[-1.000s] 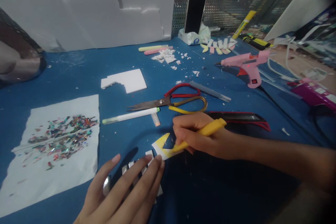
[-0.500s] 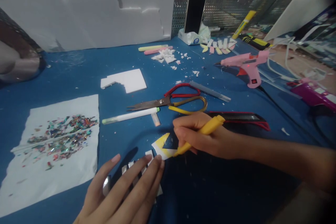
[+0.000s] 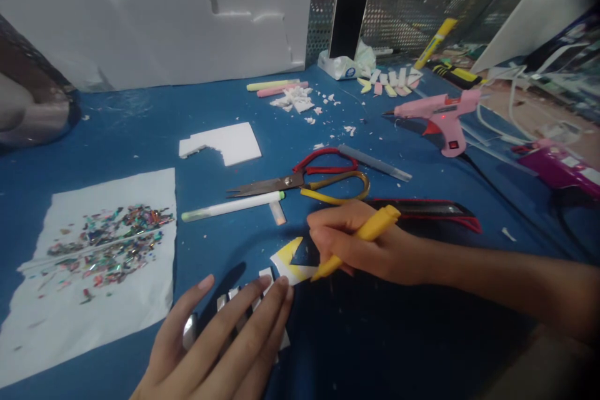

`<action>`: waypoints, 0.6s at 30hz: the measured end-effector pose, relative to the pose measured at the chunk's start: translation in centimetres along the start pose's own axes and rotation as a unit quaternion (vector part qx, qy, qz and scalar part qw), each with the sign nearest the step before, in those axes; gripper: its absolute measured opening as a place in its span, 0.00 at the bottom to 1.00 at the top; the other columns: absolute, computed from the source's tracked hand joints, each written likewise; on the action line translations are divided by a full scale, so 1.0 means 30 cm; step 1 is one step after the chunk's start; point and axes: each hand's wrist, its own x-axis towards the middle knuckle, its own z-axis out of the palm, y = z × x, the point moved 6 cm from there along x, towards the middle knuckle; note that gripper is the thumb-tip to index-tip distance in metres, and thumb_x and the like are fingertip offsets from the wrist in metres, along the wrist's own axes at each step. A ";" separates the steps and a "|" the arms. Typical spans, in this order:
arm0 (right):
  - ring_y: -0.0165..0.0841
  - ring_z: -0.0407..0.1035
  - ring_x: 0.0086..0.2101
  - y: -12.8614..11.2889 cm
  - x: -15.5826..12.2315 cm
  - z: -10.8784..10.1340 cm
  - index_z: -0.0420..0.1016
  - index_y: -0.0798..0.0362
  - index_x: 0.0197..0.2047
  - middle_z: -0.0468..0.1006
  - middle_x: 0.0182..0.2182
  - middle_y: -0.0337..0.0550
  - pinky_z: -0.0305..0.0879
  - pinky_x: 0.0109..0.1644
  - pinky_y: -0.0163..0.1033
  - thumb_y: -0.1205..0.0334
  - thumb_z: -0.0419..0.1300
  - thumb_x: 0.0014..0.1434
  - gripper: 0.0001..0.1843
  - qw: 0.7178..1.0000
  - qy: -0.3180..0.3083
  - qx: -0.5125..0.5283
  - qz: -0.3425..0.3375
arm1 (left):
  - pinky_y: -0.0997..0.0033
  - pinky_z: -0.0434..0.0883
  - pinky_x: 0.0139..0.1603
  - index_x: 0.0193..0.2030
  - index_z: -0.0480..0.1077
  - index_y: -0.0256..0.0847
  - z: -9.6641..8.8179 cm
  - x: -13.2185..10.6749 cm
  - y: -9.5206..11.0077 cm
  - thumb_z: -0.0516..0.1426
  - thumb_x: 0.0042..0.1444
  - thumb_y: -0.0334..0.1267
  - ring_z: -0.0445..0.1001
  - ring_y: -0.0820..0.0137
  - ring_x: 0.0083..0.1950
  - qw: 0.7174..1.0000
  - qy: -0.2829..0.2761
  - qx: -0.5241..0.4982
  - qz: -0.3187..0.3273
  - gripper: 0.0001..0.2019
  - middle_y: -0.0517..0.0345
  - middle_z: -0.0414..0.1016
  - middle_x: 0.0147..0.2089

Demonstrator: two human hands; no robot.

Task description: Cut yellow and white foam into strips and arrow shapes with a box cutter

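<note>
On the near part of the blue table (image 3: 131, 144), the angular white piece (image 3: 284, 270) lies flat between my two hands, with yellow coloring along its left and upper portion and a notch facing right. My right hand (image 3: 349, 239) is closed in a writing grip on the yellow marker (image 3: 379, 224). The marker slants down to the left, its tip at the piece's right-hand corner; I cannot tell whether tip and piece are touching. My left hand (image 3: 234, 340) is open, palm down, thumb set apart from the extended fingers. Its foremost fingertips rest at the lower edge of the piece. Small white strips (image 3: 265, 276) lie beneath these fingers, partly hidden.

Beyond the piece, a small white tab (image 3: 277, 214) lies just below the white pen (image 3: 234, 206) with green ends. Above the pen are the scissors (image 3: 281, 185), blades pointing left, one handle red and one yellow. A red-and-black cutter (image 3: 435, 208) lies behind my right wrist. To the left, a white sheet (image 3: 152, 287) carries loose multicolored fragments (image 3: 122, 256).
</note>
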 end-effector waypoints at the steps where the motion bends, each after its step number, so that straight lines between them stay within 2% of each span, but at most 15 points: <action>1: 0.22 0.59 0.23 -0.001 0.000 -0.002 0.60 0.56 0.26 0.63 0.20 0.33 0.56 0.27 0.28 0.58 0.48 0.69 0.19 1.000 0.005 0.002 -0.002 | 0.49 0.46 0.71 0.55 0.70 0.39 0.001 0.000 -0.001 0.51 0.63 0.31 0.68 0.65 0.58 1.000 0.002 0.000 -0.002 0.16 0.58 0.68 0.61; 3: 0.22 0.60 0.25 -0.003 0.000 -0.007 0.61 0.56 0.27 0.64 0.22 0.34 0.57 0.29 0.28 0.58 0.49 0.68 0.18 1.000 0.017 -0.004 -0.007 | 0.49 0.46 0.71 0.55 0.70 0.39 0.000 -0.001 -0.001 0.51 0.63 0.31 0.68 0.66 0.58 1.000 0.009 0.002 0.000 0.16 0.58 0.69 0.61; 7: 0.22 0.59 0.23 0.000 0.000 0.002 0.61 0.56 0.26 0.63 0.20 0.33 0.56 0.26 0.28 0.58 0.48 0.69 0.20 1.000 0.000 -0.001 0.000 | 0.48 0.46 0.70 0.56 0.70 0.38 0.002 -0.005 0.000 0.52 0.62 0.32 0.68 0.64 0.58 1.000 0.007 0.002 0.007 0.16 0.56 0.69 0.61; 11: 0.22 0.61 0.25 -0.004 -0.001 -0.006 0.62 0.56 0.27 0.65 0.22 0.34 0.58 0.29 0.29 0.58 0.49 0.68 0.18 1.000 0.022 -0.009 -0.009 | 0.50 0.46 0.71 0.56 0.70 0.39 0.000 -0.004 -0.001 0.53 0.61 0.31 0.68 0.65 0.58 1.000 0.007 0.001 0.001 0.16 0.58 0.69 0.61; 15: 0.22 0.59 0.22 0.001 0.000 0.001 0.62 0.56 0.26 0.62 0.20 0.33 0.55 0.26 0.28 0.57 0.48 0.69 0.20 1.000 0.002 0.008 0.002 | 0.49 0.46 0.71 0.56 0.70 0.39 -0.002 -0.005 0.002 0.52 0.62 0.31 0.68 0.65 0.58 1.000 0.005 -0.002 0.001 0.16 0.57 0.69 0.61; 18: 0.23 0.60 0.25 -0.001 0.000 -0.008 0.62 0.56 0.27 0.64 0.22 0.34 0.57 0.29 0.29 0.57 0.48 0.68 0.19 1.000 0.020 0.000 -0.003 | 0.49 0.46 0.71 0.56 0.70 0.37 -0.005 -0.006 0.002 0.53 0.62 0.31 0.68 0.65 0.57 1.000 0.011 -0.003 0.001 0.16 0.57 0.70 0.60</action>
